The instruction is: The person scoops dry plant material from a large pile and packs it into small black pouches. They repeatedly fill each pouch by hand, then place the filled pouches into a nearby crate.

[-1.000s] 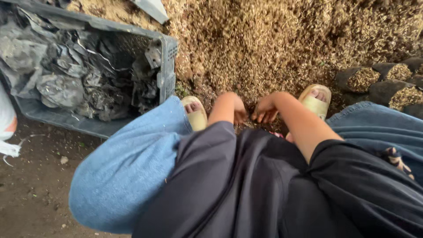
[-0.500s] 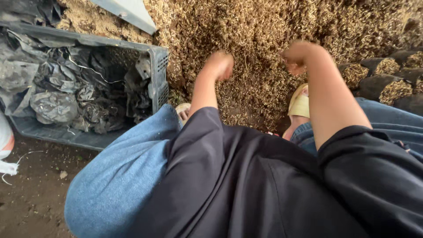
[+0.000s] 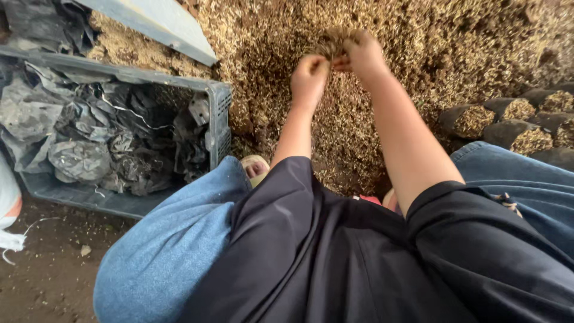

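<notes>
Nearest the camera, a black shirt [image 3: 335, 263] over blue jeans [image 3: 173, 251], knees spread wide, with a toe in a pale sandal [image 3: 256, 167] peeking out between left knee and forearm. On the bare dirt floor [image 3: 42, 281] at lower left, a scrap of white sack with a loose string [image 3: 11, 233]. Beyond the left knee, a grey plastic crate [image 3: 218, 119] stuffed with crumpled black plastic bags [image 3: 107, 143], its near corner just beside the foot of the heap. Off to the right, past the right knee, a row of small black grow bags filled with husk [image 3: 514, 122], lying close together against the pile's edge. Farther out, both arms stretched forward over a big heap of tan rice-husk mix [image 3: 442, 48]. Left hand [image 3: 308, 78] curled into a loose fist, knuckles up, fingers closed round a pinch of the husk. Right hand [image 3: 362, 57] just beside it and touching, fingers bent inward, gripping the same small clump of husk [image 3: 332, 43] lifted a little above the heap's surface. At the far upper left, a grey flat board [image 3: 161, 27] lying tilted on the slope of the heap, above the crate.
</notes>
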